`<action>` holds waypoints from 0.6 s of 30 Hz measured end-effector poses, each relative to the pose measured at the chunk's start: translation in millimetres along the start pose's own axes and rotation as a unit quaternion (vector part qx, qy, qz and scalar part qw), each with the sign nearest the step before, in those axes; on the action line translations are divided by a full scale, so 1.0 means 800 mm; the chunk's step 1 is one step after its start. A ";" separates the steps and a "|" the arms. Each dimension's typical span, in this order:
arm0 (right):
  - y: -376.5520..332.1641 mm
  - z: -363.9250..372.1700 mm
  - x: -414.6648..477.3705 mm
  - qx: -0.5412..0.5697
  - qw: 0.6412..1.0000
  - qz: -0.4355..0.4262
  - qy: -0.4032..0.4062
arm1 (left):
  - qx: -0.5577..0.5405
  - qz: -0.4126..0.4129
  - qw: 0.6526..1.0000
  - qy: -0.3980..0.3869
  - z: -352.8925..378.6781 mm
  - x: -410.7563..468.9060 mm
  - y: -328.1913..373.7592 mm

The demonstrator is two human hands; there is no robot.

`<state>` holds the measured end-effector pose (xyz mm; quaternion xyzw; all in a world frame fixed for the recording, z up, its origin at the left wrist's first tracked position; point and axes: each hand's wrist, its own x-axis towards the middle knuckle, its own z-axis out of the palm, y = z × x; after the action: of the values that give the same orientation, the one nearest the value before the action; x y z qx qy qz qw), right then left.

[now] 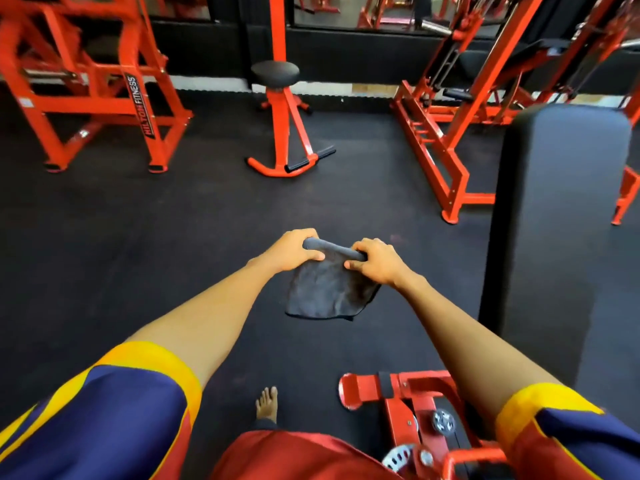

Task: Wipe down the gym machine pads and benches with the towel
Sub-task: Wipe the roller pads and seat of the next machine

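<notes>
Left hand (294,252) and right hand (375,263) both clamped on the towel (325,292), over black floor (173,220) just left of the pad (561,202). Orange machines (86,98) beyond it.

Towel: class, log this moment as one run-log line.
towel: dark, hanging | left hand: grips top edge | right hand: grips top edge | bench pad: right, untouched

Left hand (294,251): knuckles up, fingers curled over the rolled top edge of the towel (327,292), thumb pointing inward. Right hand (379,263): same grip, near the left. Forearms bare, stretched forward, converging.
</notes>
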<state>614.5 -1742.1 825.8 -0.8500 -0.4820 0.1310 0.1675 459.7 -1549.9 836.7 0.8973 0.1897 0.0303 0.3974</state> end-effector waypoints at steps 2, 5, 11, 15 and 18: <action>-0.009 -0.009 0.042 0.019 1.000 -0.006 0.016 | -0.023 0.012 0.999 -0.024 -0.021 0.038 -0.011; -0.026 -0.021 0.109 0.078 0.996 0.001 0.041 | -0.055 0.043 0.997 -0.022 -0.047 0.099 -0.022; -0.006 -0.046 0.209 0.223 0.964 0.078 0.123 | -0.070 -0.006 0.995 -0.075 -0.099 0.211 -0.063; 0.042 -0.051 0.248 0.303 0.933 0.137 0.134 | -0.004 0.010 0.993 -0.121 -0.104 0.290 -0.079; 0.086 -0.058 0.281 0.326 0.926 0.148 0.123 | 0.010 0.047 0.987 -0.154 -0.091 0.359 -0.069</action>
<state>798.4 -1588.4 826.2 -0.8197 -0.2570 0.1982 0.4719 693.2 -1360.3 819.2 0.9031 0.0845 -0.0915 0.4109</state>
